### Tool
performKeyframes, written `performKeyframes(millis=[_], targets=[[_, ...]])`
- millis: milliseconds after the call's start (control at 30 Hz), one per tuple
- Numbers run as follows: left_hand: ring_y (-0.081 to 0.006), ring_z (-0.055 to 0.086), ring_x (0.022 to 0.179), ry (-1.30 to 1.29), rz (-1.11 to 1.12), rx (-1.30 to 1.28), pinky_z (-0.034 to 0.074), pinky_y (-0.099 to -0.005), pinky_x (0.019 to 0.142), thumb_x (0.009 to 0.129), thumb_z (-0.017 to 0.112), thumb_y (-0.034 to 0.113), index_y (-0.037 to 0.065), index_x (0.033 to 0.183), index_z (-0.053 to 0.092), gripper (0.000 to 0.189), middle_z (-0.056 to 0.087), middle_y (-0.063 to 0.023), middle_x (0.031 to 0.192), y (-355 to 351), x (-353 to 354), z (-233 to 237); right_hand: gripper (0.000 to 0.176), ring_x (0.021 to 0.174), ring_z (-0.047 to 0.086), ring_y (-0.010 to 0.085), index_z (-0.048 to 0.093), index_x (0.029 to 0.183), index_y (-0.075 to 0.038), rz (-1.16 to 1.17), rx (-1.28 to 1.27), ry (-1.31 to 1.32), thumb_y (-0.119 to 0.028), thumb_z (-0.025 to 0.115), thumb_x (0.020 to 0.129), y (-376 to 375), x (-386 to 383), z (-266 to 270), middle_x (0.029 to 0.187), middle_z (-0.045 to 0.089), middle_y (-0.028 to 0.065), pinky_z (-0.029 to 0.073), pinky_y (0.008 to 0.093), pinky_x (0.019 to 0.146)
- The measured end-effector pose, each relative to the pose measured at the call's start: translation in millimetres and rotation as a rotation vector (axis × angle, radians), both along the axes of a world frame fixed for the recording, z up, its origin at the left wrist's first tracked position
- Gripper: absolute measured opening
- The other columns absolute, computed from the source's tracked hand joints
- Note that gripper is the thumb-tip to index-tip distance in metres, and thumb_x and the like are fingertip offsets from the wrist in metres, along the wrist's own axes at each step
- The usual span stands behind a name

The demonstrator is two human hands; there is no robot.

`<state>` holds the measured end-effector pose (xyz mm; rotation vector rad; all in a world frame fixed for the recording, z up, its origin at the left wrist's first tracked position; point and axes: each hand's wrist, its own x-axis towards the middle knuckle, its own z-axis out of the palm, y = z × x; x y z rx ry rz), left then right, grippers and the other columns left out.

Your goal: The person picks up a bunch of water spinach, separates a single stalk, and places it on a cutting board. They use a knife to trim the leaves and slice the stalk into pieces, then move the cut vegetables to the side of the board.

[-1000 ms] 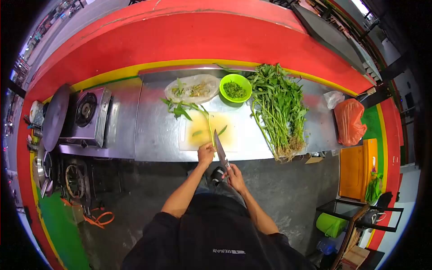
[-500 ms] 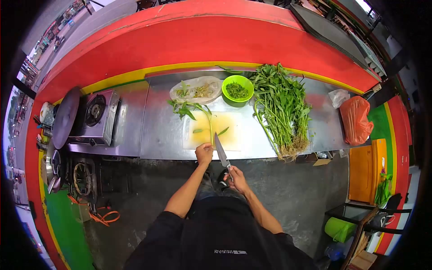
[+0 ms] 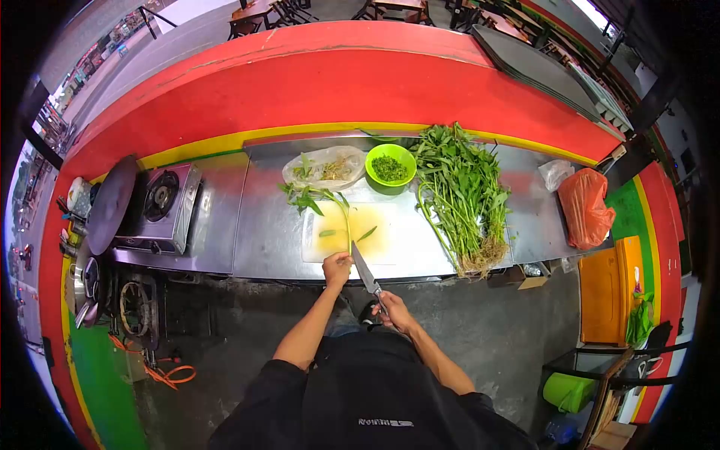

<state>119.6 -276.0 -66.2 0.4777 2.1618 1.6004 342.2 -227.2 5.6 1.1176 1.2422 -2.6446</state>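
Observation:
My left hand (image 3: 337,268) is closed around the lower end of a leafy green stalk (image 3: 346,217), at the front edge of a stained cutting board (image 3: 311,240). The stalk's leaves reach past the board's far left corner. My right hand (image 3: 393,310) grips a knife (image 3: 364,268) by its handle, the blade tip close to the stalk's right side. Small green pieces (image 3: 367,233) lie on the board. Behind it stand a green bowl (image 3: 390,164) of chopped greens and a clear plastic bag (image 3: 337,169) with plant scraps. A large bunch of leafy stalks (image 3: 461,199) with roots lies to the right.
A gas stove (image 3: 160,199) and a round dark lid (image 3: 112,206) are at the left of the steel counter (image 3: 262,240). An orange plastic bag (image 3: 584,208) sits at the right end. Beyond the counter rises a red wall (image 3: 337,94).
The view has tilted up slightly, so the counter appears lower. The knife tip has come closer to the stalk. My left hand keeps its hold on the stalk.

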Motion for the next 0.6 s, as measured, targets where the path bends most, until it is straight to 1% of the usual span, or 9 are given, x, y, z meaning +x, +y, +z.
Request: performKeyframes(millis=[100, 133, 233, 367, 433, 500, 533, 567, 600], targets=[[-0.0138, 0.067, 0.062, -0.031, 0.003, -0.019, 0.054, -0.0275, 0.057, 0.082, 0.072, 0.004, -0.001, 0.098, 0.072, 0.017, 0.072, -0.0101, 0.077, 0, 1, 10, 0.032, 0.044, 0.035, 0.0057, 0.049, 0.119, -0.009, 0.023, 0.019, -0.008, -0.036, 0.039, 0.106, 1, -2, 6, 0.078, 0.06, 0.0083, 0.029, 0.0222, 0.037], [-0.0132, 0.066, 0.059, 0.053, -0.013, 0.002, 0.054, -0.0276, 0.056, 0.082, 0.072, 0.005, 0.0, 0.097, 0.072, 0.016, 0.071, -0.0097, 0.076, 0, -1, -1, 0.029, 0.045, 0.036, 0.0059, 0.051, 0.113, -0.013, 0.03, 0.084, -0.019, -0.039, 0.041, 0.105, -4, -4, 6, 0.072, 0.058, 0.0046, 0.026, 0.0223, 0.037], [-0.0143, 0.067, 0.067, -0.039, 0.0, 0.027, 0.054, -0.028, 0.06, 0.082, 0.071, 0.005, 0.001, 0.096, 0.073, 0.014, 0.072, -0.0095, 0.079, 3, -7, -14, 0.033, 0.045, 0.044, 0.008, 0.054, 0.113, -0.012, 0.072, 0.284, -0.087, -0.041, 0.04, 0.105, -14, -9, 0, 0.064, 0.055, 0.0022, 0.034, 0.0249, 0.038], [-0.0141, 0.068, 0.074, -0.031, -0.026, -0.051, 0.054, -0.0282, 0.066, 0.083, 0.071, 0.005, 0.0, 0.095, 0.073, 0.013, 0.072, -0.0086, 0.081, -2, -9, -7, 0.034, 0.046, 0.049, 0.0097, 0.056, 0.109, -0.01, 0.082, 0.459, -0.108, -0.04, 0.04, 0.105, -17, -10, -13, 0.06, 0.054, 0.0014, 0.037, 0.0269, 0.039], [-0.0146, 0.068, 0.078, -0.2, -0.023, 0.01, 0.054, -0.0285, 0.071, 0.083, 0.071, 0.006, -0.001, 0.097, 0.073, 0.015, 0.072, -0.0087, 0.084, 0, -14, 1, 0.035, 0.045, 0.049, 0.0103, 0.058, 0.106, -0.009, 0.124, 0.686, -0.192, -0.039, 0.041, 0.105, -12, -13, -10, 0.058, 0.054, 0.001, 0.038, 0.028, 0.04], [-0.0169, 0.067, 0.081, -0.413, -0.034, 0.023, 0.055, -0.0292, 0.073, 0.083, 0.074, 0.007, -0.004, 0.108, 0.068, 0.028, 0.071, -0.0114, 0.098, 0, -19, 8, 0.034, 0.045, 0.049, 0.0105, 0.058, 0.104, -0.008, 0.104, 0.803, -0.17, -0.038, 0.041, 0.105, -10, -14, -9, 0.057, 0.054, 0.0011, 0.038, 0.0278, 0.041], [-0.0151, 0.066, 0.076, -0.496, -0.043, -0.004, 0.053, -0.0281, 0.068, 0.083, 0.074, 0.007, -0.004, 0.112, 0.066, 0.032, 0.071, -0.0109, 0.099, -1, -22, 12, 0.034, 0.044, 0.049, 0.0107, 0.058, 0.102, -0.007, 0.086, 0.914, -0.154, -0.037, 0.042, 0.104, -8, -14, -8, 0.057, 0.055, 0.0011, 0.038, 0.0276, 0.041], [-0.0133, 0.064, 0.072, -0.583, -0.05, -0.036, 0.052, -0.027, 0.063, 0.084, 0.074, 0.008, -0.003, 0.116, 0.065, 0.035, 0.07, -0.0103, 0.1, -5, -23, 14, 0.034, 0.044, 0.049, 0.0107, 0.058, 0.102, -0.007, 0.083, 0.913, -0.156, -0.037, 0.042, 0.104, -4, -14, -9, 0.057, 0.055, 0.0011, 0.038, 0.0276, 0.041], [-0.0133, 0.064, 0.072, -0.587, -0.05, -0.038, 0.052, -0.027, 0.063, 0.084, 0.074, 0.008, -0.003, 0.116, 0.065, 0.035, 0.07, -0.0103, 0.1, -6, -28, 9, 0.033, 0.044, 0.048, 0.0103, 0.058, 0.102, -0.007, 0.08, 0.73, -0.102, -0.036, 0.042, 0.104, 3, -14, -8, 0.058, 0.055, 0.0015, 0.036, 0.0273, 0.04]])
